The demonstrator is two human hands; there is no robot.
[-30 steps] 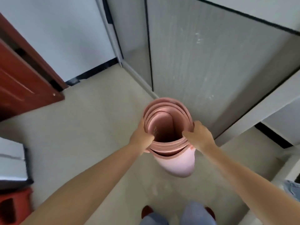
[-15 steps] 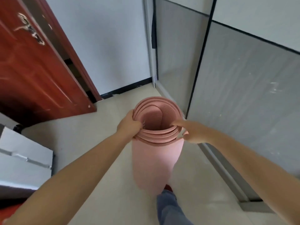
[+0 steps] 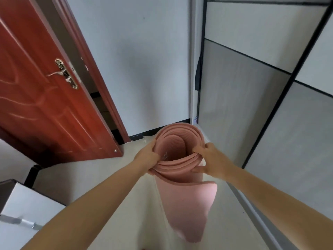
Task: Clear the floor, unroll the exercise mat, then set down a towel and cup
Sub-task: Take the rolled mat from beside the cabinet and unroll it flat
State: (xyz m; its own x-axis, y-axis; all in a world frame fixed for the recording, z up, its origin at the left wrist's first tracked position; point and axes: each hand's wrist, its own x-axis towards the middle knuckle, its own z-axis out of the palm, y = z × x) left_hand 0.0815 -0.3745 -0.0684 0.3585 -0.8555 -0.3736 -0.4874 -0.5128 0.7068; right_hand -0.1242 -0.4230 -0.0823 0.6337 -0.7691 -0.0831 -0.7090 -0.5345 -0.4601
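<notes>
A pink rolled exercise mat (image 3: 187, 204) hangs upright in front of me, its open coiled top end facing me. My left hand (image 3: 148, 155) grips the left rim of the roll. My right hand (image 3: 207, 158) pinches the right rim, fingers inside the coil and thumb outside. The outer layer hangs loose near the bottom. No towel or cup is in view.
A red-brown wooden door (image 3: 45, 98) with a metal handle (image 3: 64, 73) stands open at the left. A grey panelled partition (image 3: 252, 105) runs along the right. A silver-grey box (image 3: 23, 213) sits at the lower left. Beige floor (image 3: 86, 174) lies between them.
The mat has been lifted higher off the floor, and my view has tilted up toward the door and wall. Both hands keep their grip on the top rim.
</notes>
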